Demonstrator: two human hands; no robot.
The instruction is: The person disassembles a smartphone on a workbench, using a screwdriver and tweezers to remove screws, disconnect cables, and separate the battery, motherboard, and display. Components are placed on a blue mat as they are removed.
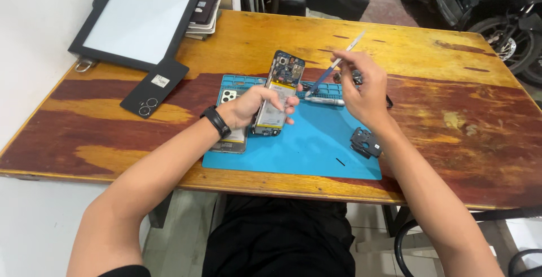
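Left hand (255, 106) grips the opened phone (278, 93) tilted above the mat (305, 153), right hand (364, 88) pinches tweezers (333, 67) — a slipped tip could gouge the exposed board or battery.

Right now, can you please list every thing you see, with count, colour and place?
opened phone: 1, blue board, pale battery, in left hand
tweezers: 1, silver, in right hand
mat: 1, blue, table centre
table: 1, orange-brown wood
screwdriver: 1, silver, on mat
small black part: 1, mat's right edge
second phone: 1, pale, under left wrist
back cover: 1, black, left of mat
framed panel: 1, white, black frame, far left
wristband: 1, black
left hand: 1
right hand: 1
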